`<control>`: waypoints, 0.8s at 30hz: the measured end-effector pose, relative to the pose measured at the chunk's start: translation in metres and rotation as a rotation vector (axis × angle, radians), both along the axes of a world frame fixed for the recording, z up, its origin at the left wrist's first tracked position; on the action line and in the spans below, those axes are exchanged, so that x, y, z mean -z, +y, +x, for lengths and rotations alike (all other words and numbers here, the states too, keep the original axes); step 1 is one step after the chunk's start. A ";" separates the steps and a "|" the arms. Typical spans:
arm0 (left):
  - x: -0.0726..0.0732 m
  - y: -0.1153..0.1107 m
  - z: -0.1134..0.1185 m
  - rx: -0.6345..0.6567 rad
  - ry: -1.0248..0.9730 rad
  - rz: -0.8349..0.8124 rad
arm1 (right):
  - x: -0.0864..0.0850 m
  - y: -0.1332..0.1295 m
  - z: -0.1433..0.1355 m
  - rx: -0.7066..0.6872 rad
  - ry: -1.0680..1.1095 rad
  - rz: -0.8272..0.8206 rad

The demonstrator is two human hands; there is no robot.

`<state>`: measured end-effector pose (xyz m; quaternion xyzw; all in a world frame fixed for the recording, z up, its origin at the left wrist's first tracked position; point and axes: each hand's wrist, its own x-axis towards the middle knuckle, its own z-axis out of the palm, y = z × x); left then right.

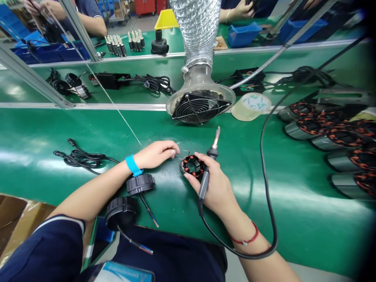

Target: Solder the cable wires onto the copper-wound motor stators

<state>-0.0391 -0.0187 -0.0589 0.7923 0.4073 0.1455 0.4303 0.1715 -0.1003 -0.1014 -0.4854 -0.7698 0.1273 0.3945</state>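
Note:
A small ring-shaped stator point(193, 166) with copper windings is held by my right hand point(216, 182), thumb and fingers on its right side. That hand also carries a soldering iron point(205, 182), whose tip points up and away. Left of the stator, my left hand point(160, 152) has its fingers curled together, close to thin wires at the stator's edge. What the fingertips hold, if anything, is too small to tell. Near my left forearm are two black round caps point(140, 184) point(122, 213) with coloured wire ends.
A fume extractor point(199, 107) hangs beyond the stator, beside a tape roll point(251, 106). Larger stators point(343, 137) stand at the right. Black cables point(80, 156) lie left. The iron's cord point(266, 176) loops at the right. People work across the bench point(293, 231).

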 end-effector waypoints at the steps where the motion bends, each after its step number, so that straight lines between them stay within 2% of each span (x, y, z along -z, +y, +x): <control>1: -0.001 -0.001 0.000 0.061 0.042 -0.020 | 0.000 0.000 0.000 0.006 0.000 0.000; 3: -0.003 -0.003 0.001 0.163 0.129 -0.037 | 0.001 0.000 0.000 0.021 -0.003 -0.001; 7: -0.007 -0.003 0.000 0.205 0.162 -0.137 | 0.006 0.001 0.000 0.048 -0.025 -0.001; 12: -0.002 -0.003 -0.002 0.311 -0.050 -0.435 | 0.007 0.002 -0.001 0.032 -0.030 0.009; 15: -0.002 -0.005 0.001 0.316 -0.179 -0.493 | 0.005 0.004 -0.003 -0.030 -0.017 0.014; 18: -0.016 -0.005 0.001 0.322 -0.084 -0.365 | 0.002 0.005 -0.002 -0.089 -0.006 -0.026; 22: -0.058 -0.020 -0.004 0.284 0.266 0.125 | 0.001 0.007 0.009 -0.122 0.028 -0.084; 24: -0.078 -0.042 -0.007 0.382 0.396 0.283 | 0.002 0.008 0.017 -0.119 0.062 -0.097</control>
